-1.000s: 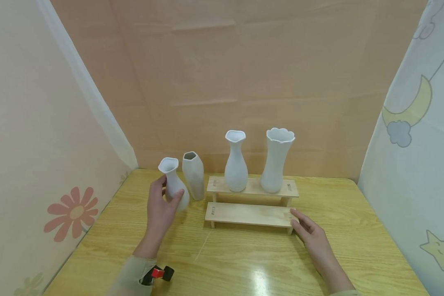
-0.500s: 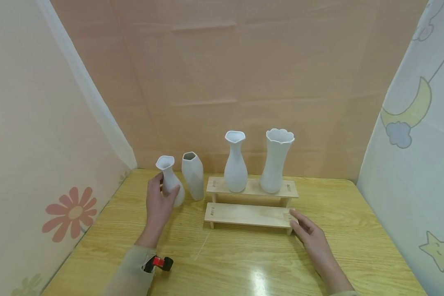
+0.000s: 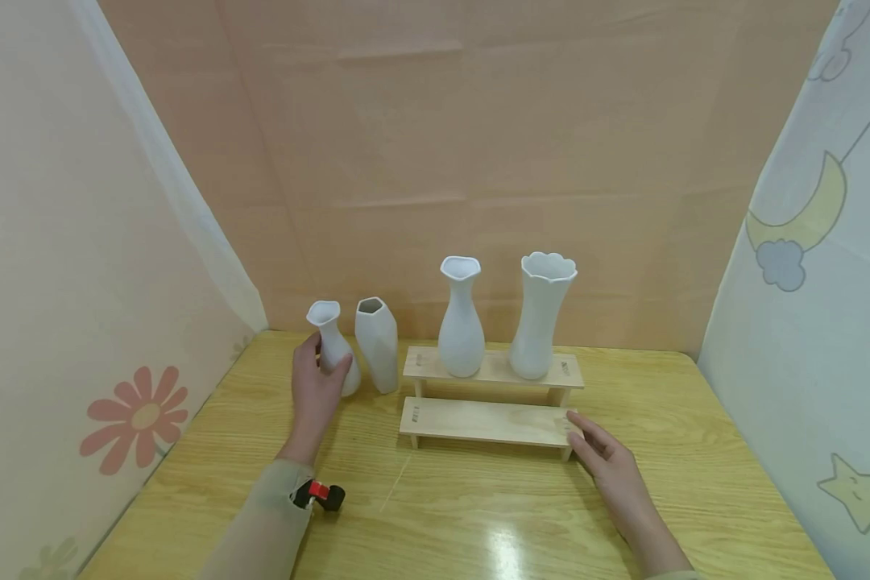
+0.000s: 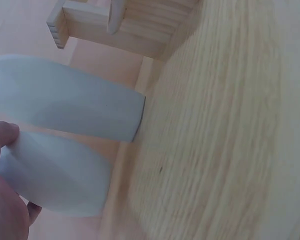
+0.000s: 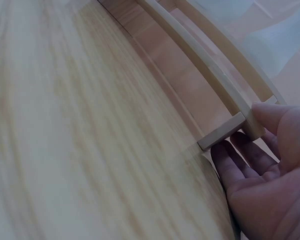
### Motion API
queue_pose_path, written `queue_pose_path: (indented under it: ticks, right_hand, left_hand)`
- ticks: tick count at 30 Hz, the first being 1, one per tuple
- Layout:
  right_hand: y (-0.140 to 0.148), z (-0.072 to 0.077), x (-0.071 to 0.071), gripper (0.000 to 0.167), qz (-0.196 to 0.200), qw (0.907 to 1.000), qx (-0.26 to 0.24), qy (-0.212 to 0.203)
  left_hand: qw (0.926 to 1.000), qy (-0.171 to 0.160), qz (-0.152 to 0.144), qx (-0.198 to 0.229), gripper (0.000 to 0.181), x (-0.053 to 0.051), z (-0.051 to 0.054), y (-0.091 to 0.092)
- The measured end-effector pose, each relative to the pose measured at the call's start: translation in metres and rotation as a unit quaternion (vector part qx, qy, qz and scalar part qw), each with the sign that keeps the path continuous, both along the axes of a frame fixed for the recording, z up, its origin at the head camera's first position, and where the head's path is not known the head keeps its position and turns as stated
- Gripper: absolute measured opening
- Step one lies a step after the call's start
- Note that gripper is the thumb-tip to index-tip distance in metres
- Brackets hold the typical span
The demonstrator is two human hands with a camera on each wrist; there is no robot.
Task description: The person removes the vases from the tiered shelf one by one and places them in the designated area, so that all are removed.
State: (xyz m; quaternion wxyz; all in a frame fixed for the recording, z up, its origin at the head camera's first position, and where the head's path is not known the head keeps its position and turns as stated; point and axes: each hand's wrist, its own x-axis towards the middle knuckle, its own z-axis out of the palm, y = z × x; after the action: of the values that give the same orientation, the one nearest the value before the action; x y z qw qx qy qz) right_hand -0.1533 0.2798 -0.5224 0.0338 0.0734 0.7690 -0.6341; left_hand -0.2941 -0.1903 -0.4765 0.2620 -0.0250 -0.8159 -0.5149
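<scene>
My left hand (image 3: 319, 395) grips a small white vase (image 3: 339, 362) with a flared wavy rim, fingers behind it and thumb in front. The left wrist view shows the base of this vase (image 4: 65, 175) close to the tabletop; whether it touches is hard to tell. Just right of it stands a white faceted vase (image 3: 379, 346) with an angular mouth. My right hand (image 3: 609, 463) holds the right end of a two-tier wooden stand (image 3: 489, 421). In the right wrist view the thumb (image 5: 270, 114) lies at the shelf's edge, with the fingers around the end near its leg.
On the stand's upper tier are a slim-necked white vase (image 3: 461, 330) and a wider scallop-rimmed white vase (image 3: 542, 318). The lower tier bears nothing. A wood-grain table (image 3: 442, 515) lies beneath, with a plain cloth backdrop (image 3: 435, 161) behind and printed cloths at both sides.
My left hand has carried the small vase slightly away from me and down, beside the faceted vase. The right hand has stayed at the stand's end.
</scene>
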Motion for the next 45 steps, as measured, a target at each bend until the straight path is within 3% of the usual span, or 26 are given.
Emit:
queue_pose_path:
  ticks: [10,18,31,45]
  right_hand:
    - [-0.001,0.002,0.000,0.071,-0.002,1.0000,0.001,-0.003]
    - [-0.001,0.002,0.001,0.072,-0.005,1.0000,-0.003,-0.007]
    - [-0.001,0.001,0.001,0.072,-0.009,0.9999,0.000,-0.006]
    - [-0.001,0.000,0.001,0.071,-0.004,1.0000,-0.003,-0.005]
  left_hand:
    - [1.0000,0.007,0.005,0.002,0.066,-0.014,-0.013,0.000]
    - [0.9999,0.007,0.010,0.006,0.062,-0.023,-0.016,0.001]
    - [0.9998,-0.013,0.017,-0.003,0.065,-0.027,-0.015,0.003]
    - [0.9994,-0.023,0.013,-0.020,0.068,-0.029,-0.021,0.000]
